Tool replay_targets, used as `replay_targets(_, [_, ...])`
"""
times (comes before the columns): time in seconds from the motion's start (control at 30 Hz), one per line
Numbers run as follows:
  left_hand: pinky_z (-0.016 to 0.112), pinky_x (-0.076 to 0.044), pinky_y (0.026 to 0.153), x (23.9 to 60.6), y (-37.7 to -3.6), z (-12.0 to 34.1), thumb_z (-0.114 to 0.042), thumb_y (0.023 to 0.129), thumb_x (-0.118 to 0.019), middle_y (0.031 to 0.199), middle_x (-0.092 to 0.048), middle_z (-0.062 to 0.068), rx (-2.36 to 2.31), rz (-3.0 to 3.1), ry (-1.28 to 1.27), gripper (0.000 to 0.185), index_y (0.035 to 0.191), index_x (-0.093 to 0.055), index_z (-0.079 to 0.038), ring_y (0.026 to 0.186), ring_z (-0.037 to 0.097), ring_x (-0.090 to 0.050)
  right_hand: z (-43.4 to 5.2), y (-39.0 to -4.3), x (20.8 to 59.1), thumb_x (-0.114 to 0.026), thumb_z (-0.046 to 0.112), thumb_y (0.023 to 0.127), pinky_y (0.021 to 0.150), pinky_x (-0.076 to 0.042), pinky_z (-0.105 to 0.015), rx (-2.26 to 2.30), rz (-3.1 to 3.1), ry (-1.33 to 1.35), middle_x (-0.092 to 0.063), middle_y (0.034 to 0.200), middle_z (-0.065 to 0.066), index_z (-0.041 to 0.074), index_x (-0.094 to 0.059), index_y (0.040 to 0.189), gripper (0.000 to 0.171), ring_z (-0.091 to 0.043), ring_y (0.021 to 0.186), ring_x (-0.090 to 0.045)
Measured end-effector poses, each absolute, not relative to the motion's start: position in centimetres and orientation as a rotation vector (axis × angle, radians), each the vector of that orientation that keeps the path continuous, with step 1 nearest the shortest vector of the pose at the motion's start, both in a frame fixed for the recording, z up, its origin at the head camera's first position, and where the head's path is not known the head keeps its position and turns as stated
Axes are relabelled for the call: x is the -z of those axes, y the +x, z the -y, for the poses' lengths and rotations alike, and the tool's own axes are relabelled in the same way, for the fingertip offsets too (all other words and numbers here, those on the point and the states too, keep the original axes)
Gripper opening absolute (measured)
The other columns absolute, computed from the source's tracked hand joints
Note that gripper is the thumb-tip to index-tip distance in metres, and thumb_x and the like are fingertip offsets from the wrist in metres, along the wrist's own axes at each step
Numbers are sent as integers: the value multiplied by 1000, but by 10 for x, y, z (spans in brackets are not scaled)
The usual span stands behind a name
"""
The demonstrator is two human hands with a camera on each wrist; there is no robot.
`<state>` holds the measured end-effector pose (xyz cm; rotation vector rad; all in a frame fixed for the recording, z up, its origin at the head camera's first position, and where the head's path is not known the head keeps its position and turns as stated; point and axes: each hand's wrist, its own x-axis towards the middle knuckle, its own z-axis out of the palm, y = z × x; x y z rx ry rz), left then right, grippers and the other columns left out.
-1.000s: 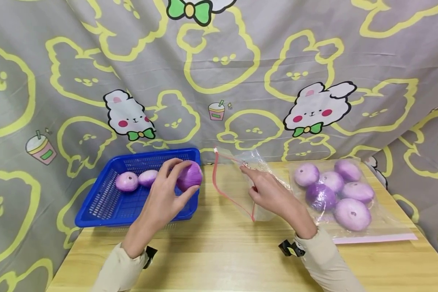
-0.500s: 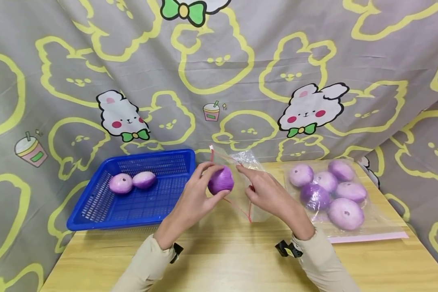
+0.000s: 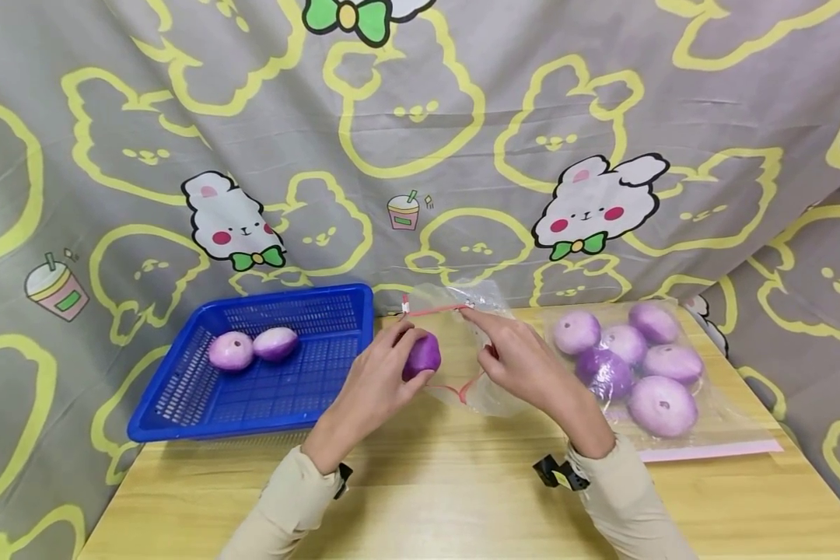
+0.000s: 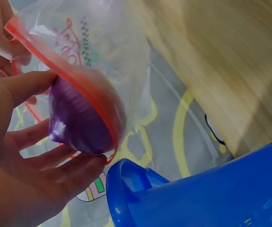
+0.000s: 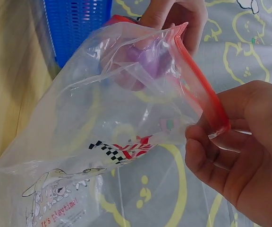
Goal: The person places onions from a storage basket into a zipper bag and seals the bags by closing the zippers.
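Observation:
My left hand [image 3: 376,375] grips a purple onion [image 3: 425,356] with thumb and fingers at the mouth of a clear zip bag. In the left wrist view, the onion [image 4: 77,116] is partly past the bag's red zip edge [image 4: 63,68], its far side behind the plastic. My right hand [image 3: 528,359] pinches that rim between thumb and fingers, holding the mouth apart. Printed lettering shows on the clear bag [image 5: 60,127] in the right wrist view, with the onion seen through the film near the opening.
A blue plastic basket [image 3: 252,424] stands on the left with two onions [image 3: 232,351] inside. On the right, another clear bag [image 3: 728,424] with a pink edge lies flat, filled with several onions [image 3: 663,407]. Behind the wooden table [image 3: 462,498] hangs a patterned grey cloth [image 3: 455,140].
My left hand has carried the onion from over the basket rightward into the bag's mouth. The right hand stays at the rim, and the bag's opening has shifted shape around the onion.

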<state>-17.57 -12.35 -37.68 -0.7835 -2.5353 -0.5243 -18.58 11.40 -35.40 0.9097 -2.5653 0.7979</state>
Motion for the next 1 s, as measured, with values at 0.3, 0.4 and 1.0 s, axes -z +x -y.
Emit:
replay_targets(0.3, [50,-54,81,378,-174,126,-30,76,-86,134,-56,14,417,2541,-788,64,131,-59,-13,116,32,-58,-115,-185,354,-60,-6,82,42,-35,-22,-800,2569,895,-62,86,-5,6,-50,145,65,-2,47,-31])
replay_targets(0.4, [51,-54,81,377,-173,127,-32,76,-86,139,-53,16,352,2562,-785,69,134,-56,-12,121,36,-56,-116,-184,353,-62,-5,83,43,-36,-23,-791,2551,883,-67,96,-7,5,-51,144,63,-3,49,-33])
replay_targets(1.0, [54,-42,96,368,-170,111,-40,75,-85,135,-54,14,167,2419,-878,61,124,-62,-13,121,34,-54,-112,-170,345,-62,-6,79,39,-31,-23,-583,2350,658,-61,135,-17,3,-50,143,66,-13,49,-39])
